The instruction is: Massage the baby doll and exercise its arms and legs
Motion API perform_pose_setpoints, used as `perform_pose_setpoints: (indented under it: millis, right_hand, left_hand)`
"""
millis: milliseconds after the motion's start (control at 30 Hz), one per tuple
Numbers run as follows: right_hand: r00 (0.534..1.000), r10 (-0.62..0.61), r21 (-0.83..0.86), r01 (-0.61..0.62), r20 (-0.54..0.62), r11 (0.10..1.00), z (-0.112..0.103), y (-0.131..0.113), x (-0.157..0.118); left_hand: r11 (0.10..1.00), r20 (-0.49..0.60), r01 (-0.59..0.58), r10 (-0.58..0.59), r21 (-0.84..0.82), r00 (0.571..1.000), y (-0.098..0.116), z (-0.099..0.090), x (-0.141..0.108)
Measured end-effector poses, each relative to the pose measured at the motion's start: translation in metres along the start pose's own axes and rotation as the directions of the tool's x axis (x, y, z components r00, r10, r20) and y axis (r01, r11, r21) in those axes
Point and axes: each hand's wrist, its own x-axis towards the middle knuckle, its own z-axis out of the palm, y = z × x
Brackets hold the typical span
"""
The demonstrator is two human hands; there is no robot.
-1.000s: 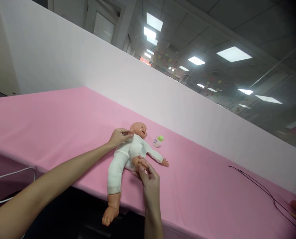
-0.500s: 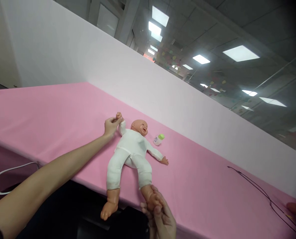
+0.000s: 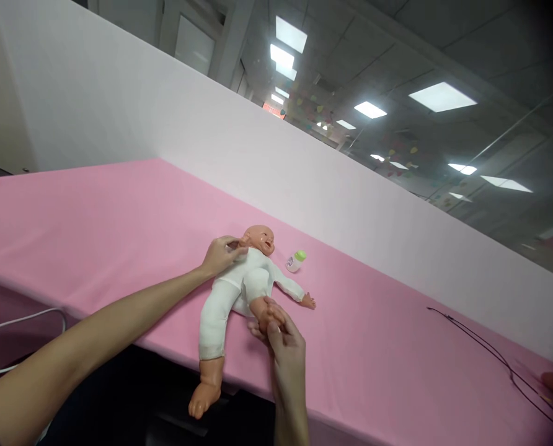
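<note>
- The doll is laid on its back on the pink bench, and its head is pointed at the far edge.
- One foot of the doll is gripped by the right hand, with the thumb and fingers closed around it.
- That leg is bent, so its knee is lifted over the tummy.
- The other leg is stretched out, and its foot is stuck out past the near edge of the bench.
- The doll is pinched by the left hand at the shoulder, just beside its head; the part between the fingers is mostly hidden.
- The arm that is not held is spread out toward the right side of the bench.
- A bottle with a green top is set near the doll's head, close to the far edge.
- A black cord is strung along the right end of the bench.
</note>
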Motion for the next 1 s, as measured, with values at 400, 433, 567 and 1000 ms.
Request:
perform_pose_setpoints:
  millis: [400,433,567,1000]
  right_hand:
    - [0.976,0.131,0.126,-0.11,-0.174,0.986,-0.052,0.035,-0.091]
    - [0.982,0.104,0.121,-0.085,-0.158,0.989,-0.05,0.031,-0.083]
    - [0.996,0.001,0.01,0.0,-0.084,1.0,-0.033,0.007,-0.037]
    - [0.999,-0.032,-0.069,0.034,0.025,0.997,-0.016,0.005,-0.021]
  left_hand:
    - [0.843,-0.448,0.231,-0.468,-0.486,0.762,-0.028,-0.03,0.033]
    - [0.873,-0.43,0.195,-0.401,-0.448,0.809,-0.024,-0.026,0.031]
    - [0.977,-0.166,0.033,-0.07,-0.212,0.984,-0.01,-0.009,0.014]
    - [0.926,-0.158,0.178,-0.241,-0.332,0.958,-0.021,-0.011,0.018]
